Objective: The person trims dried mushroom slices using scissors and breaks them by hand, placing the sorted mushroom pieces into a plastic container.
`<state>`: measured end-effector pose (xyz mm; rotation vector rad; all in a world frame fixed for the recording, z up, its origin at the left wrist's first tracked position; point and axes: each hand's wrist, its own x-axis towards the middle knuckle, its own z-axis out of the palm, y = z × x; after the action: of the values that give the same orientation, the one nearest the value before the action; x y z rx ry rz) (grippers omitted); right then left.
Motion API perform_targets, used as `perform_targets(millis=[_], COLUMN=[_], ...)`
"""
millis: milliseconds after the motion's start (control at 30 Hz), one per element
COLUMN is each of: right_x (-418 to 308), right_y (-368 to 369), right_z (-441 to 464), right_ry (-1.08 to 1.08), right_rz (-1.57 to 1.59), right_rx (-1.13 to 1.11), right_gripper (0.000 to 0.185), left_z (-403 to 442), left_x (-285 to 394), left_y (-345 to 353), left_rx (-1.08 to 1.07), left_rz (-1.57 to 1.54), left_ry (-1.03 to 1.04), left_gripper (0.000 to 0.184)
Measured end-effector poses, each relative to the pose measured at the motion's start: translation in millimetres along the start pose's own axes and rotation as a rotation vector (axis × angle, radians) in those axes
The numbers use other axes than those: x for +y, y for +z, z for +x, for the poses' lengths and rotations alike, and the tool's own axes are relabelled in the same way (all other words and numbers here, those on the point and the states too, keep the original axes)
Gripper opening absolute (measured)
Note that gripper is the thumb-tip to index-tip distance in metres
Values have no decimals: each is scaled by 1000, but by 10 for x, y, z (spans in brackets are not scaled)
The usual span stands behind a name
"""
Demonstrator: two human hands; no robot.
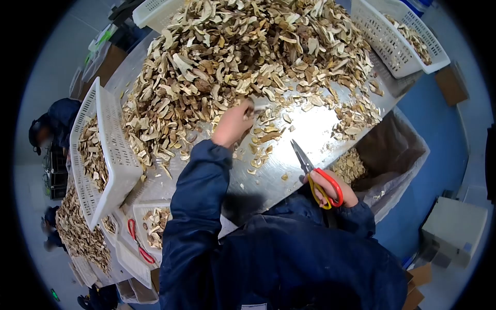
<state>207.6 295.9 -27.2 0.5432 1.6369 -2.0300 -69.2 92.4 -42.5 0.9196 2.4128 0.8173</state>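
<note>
My left hand (pixel 235 123) reaches over the metal table at the near edge of a large heap of dried mushroom slices (pixel 222 57). Its fingers are curled together, and a pale, blurred mushroom slice (pixel 262 105) shows at the fingertips. Loose slices and small bits lie just right of this hand. Near the table's front edge, my right hand (pixel 326 188) is wrapped round the handles of scissors (pixel 304 157), one red and one yellow. The dark blades point up and to the left, away from my body, and touch no slice.
A lined bin (pixel 400 160) with mushroom pieces stands below the table's right edge. White perforated baskets (pixel 121 150) with slices sit left and upper right. Red-handled scissors (pixel 138 240) lie lower left. Other people in dark clothing (pixel 62 121) are at far left.
</note>
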Motion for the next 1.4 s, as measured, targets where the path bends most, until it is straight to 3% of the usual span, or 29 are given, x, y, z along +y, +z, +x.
perform_targets(millis=[133,300,500,633,667,767,800,900,933,1033,1067,1100,1200,1333,1400], right_x=[-10,-60,-122,-65,-45,-105,-137,-160,-211,-360,-383,-401,-426,-434,-460], right_y=[87,275,304,260,256,273,301,329,356,480,516,532,519,521,539], right_z=[53,167,88,56,69,91,98,185,180,158,167,179,207,200,186], right_ry=[-23,-58,-86,-95,-98,-96,-104,-204,-270,-454,-508,-563,-553,-621,-451], right_rz=[-86,-128,-177,-162,-161,-178,-195,-301,-425,-717,-761,-806,-877,-935,-945], right_rx=[-58,-73,-34,3,12,44,65,90,136,261,293,324,335,336,265], right_gripper=[51,47,45,44,43,42,43,40,41,54,59,66,73,70,66], left_z=[-455,-588,-232,-249,-296,-472,-586,-833,-899,-1026,-1072,-1113,-1191,-1300,-1326], left_x=[-126,-251,76,38,-22,-19,-10,38,-20,83,137,181,330,303,301], left_y=[-241,-345,110,156,121,-46,-95,-42,42,242,280,300,285,406,429], left_rx=[-179,153,438,352,317,-38,-126,-352,-605,-617,-499,-516,-545,-514,-439], left_rz=[-269,-194,108,73,-11,-1128,-1325,-2071,-2322,-2641,-2690,-2710,-2782,-2695,-2572], left_ry=[-70,-145,-127,-93,-5,-330,-360,-310,-329,-342,-431,-469,-634,-667,-634], left_gripper=[40,32,32,30,26,25,23,20,14,16,19,19,14,11,18])
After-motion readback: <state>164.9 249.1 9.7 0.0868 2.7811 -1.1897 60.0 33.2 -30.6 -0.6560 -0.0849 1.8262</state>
